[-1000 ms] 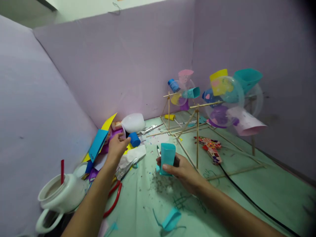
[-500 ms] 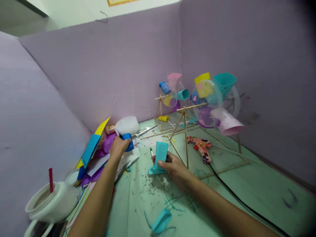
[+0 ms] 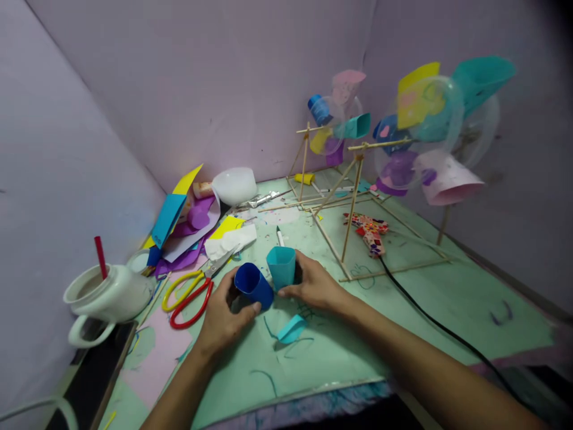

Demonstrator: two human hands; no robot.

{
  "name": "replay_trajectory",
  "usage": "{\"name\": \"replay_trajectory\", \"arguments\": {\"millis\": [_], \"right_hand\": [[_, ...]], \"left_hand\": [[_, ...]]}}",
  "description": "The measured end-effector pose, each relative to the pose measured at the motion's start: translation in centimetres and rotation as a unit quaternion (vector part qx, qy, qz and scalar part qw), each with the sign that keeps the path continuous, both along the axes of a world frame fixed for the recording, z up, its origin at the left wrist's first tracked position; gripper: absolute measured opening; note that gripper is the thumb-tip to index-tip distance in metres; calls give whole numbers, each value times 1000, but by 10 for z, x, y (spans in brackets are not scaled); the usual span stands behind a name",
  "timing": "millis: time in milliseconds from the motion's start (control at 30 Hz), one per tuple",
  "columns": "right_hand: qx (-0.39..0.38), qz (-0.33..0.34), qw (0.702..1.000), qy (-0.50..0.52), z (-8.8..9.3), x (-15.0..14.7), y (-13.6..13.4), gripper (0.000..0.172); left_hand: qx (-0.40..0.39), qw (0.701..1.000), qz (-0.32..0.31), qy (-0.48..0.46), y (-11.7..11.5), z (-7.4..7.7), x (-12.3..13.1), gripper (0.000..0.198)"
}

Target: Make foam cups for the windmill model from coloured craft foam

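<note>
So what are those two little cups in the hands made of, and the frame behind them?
The dark blue cup in the left hand and the teal cup in the right hand look like matte coloured paper or thin foam sheet, rolled: thin walls, open tops. The frame seems to be thin bare wooden sticks, pale and straight.

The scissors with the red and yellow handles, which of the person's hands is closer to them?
Left. The left hand, holding a dark blue paper cup, sits just right of the scissors. The right hand is farther right, beyond both cups.
</note>
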State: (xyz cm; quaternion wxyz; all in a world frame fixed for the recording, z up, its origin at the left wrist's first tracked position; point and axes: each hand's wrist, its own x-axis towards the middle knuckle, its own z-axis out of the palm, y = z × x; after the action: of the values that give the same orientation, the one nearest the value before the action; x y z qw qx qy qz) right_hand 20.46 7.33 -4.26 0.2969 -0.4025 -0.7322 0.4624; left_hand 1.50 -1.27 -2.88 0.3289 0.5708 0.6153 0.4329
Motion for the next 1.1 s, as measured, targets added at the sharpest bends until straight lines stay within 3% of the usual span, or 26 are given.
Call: {"name": "replay_trajectory", "arguments": {"millis": [300, 633, 900, 1100], "right_hand": [[32, 62, 996, -50, 13, 9, 2, 36], [92, 80, 986, -111, 14, 12, 2, 34], [87, 80, 988, -101, 16, 13, 3, 34], [78, 99, 987, -100, 10, 13, 0, 31]], "left_hand": [[6, 991, -47, 121, 4, -3, 1, 56], [-5, 990, -38, 139, 5, -5, 1, 55], [-14, 989, -63, 132, 5, -9, -2, 58], [37, 982, -93, 163, 4, -7, 6, 58]]}}
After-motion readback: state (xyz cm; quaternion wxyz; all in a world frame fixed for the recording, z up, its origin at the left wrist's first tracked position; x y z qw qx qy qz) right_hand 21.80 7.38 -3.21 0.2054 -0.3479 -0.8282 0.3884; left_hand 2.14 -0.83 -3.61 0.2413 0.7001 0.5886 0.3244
